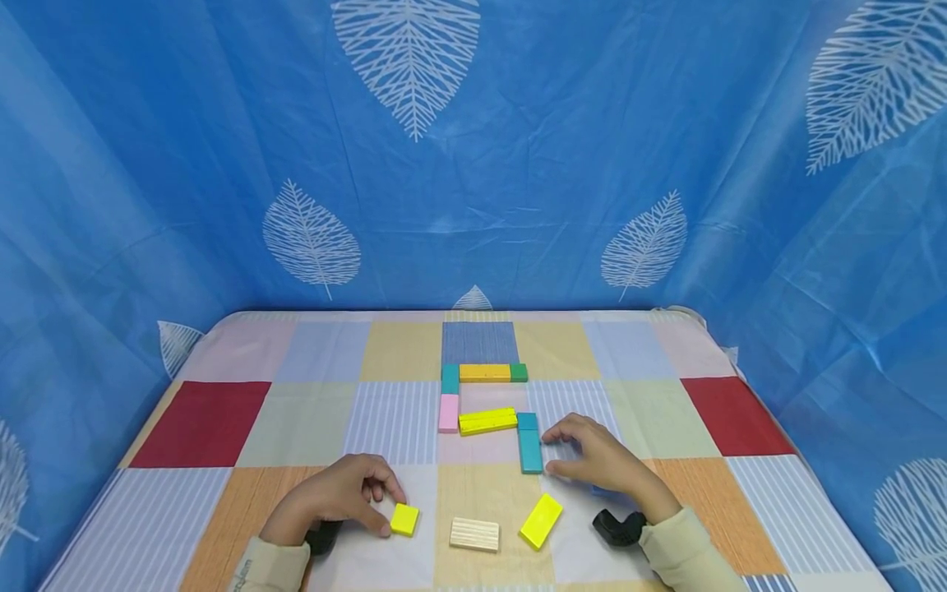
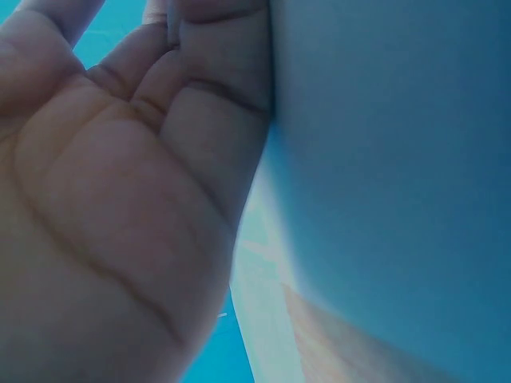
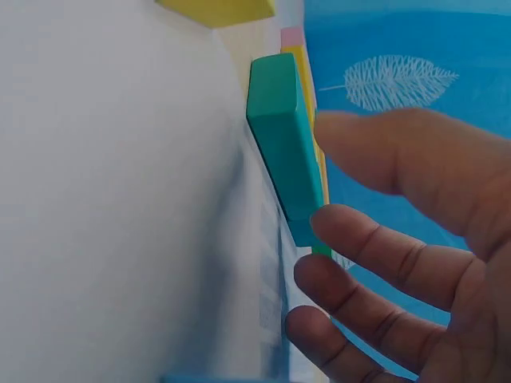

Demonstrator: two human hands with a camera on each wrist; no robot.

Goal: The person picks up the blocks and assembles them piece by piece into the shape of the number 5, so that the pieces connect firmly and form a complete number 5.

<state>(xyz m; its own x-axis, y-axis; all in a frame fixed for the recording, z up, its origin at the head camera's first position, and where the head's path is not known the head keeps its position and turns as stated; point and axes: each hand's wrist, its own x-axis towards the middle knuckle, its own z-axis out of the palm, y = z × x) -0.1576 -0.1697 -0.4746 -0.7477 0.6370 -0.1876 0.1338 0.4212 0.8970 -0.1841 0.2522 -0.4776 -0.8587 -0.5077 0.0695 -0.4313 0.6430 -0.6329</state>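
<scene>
In the head view, my left hand (image 1: 348, 493) holds a small yellow square block (image 1: 404, 520) by its left side, thumb and index finger at its edges. The left wrist view shows that palm and leaves the block hidden. My right hand (image 1: 595, 456) hovers just right of a long teal block (image 1: 529, 451), thumb and fingers spread apart with nothing between them. A short teal block (image 1: 527, 421) adjoins its far end. Seen from the right wrist, the thumb and fingertips overlap the teal block (image 3: 283, 152).
A yellow double strip (image 1: 488, 421) meets the teal pieces. Beyond lie pink (image 1: 448, 413), teal (image 1: 450, 379), orange (image 1: 484, 373) and green (image 1: 519, 373) blocks in a bent line. Nearer are a striped wooden block (image 1: 474, 534) and a yellow rectangular block (image 1: 541, 521). A blue piece (image 1: 601, 491) shows under my right hand.
</scene>
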